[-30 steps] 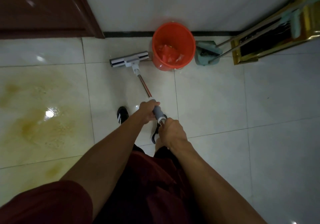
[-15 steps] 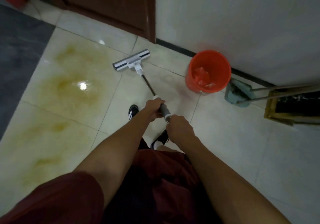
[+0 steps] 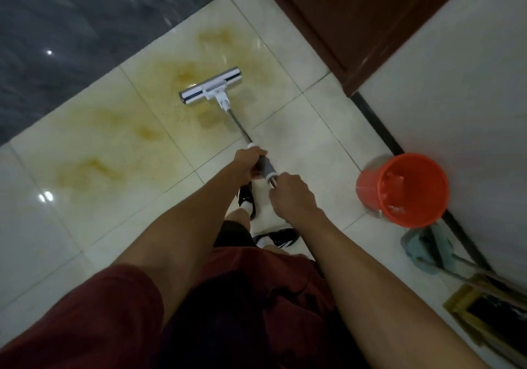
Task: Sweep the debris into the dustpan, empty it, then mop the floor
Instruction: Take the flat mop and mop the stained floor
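Head view: left hand (image 3: 247,162) and right hand (image 3: 291,194) both clench the mop (image 3: 211,87) handle; its head sits on the yellow stain (image 3: 159,112) at 12 o'clock, bucket (image 3: 405,189) at 3 o'clock.

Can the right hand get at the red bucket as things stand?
Probably not without letting go: the right hand grips the mop handle end. The tile between it and the red bucket is bare, so nothing blocks the way.

- Your pale glossy floor tiles (image 3: 310,140) meet dark marbled flooring (image 3: 71,32) at ten o'clock.
- A brown wooden door (image 3: 356,12) and white wall (image 3: 462,89) stand at one o'clock.
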Available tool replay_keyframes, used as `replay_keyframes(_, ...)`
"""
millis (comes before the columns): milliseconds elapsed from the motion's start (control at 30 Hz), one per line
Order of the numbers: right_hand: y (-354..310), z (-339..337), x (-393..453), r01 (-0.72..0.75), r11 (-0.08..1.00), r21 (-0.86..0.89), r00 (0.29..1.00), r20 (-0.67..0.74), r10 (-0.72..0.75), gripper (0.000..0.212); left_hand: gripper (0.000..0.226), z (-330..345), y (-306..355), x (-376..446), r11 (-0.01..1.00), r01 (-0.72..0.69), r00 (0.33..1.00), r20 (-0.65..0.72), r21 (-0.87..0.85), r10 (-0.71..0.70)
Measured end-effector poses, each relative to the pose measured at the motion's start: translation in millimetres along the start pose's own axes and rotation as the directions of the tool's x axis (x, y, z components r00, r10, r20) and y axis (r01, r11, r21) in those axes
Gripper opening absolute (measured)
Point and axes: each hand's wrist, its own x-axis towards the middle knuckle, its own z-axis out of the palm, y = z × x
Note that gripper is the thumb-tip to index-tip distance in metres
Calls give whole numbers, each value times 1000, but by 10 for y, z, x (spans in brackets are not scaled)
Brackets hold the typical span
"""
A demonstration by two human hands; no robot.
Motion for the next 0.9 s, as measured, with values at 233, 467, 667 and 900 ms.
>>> replay_keyframes(233, -900, 79, 635, 37, 978, -207, 994, 108, -15, 17, 49, -835, 498, 262, 978, -15, 996, -85, -206, -3)
replay_keyframes(467, -1629, 290, 1004, 131, 941, -312, 985, 145, -90, 19, 27, -1506, 740, 480, 926, -15, 995, -96, -376, -23)
replay_keyframes(667, -1895, 439, 1103, 179, 899, -400, 974, 202, -104, 22, 29, -1812, 690, 503, 887, -36, 989, -145, -461, -35)
replay_keyframes(900, -1969, 574, 1019, 301, 825, -479, 943, 279, -183, 21, 43, -1962, 432, 310, 811, -102, 973, -229, -576, -40)
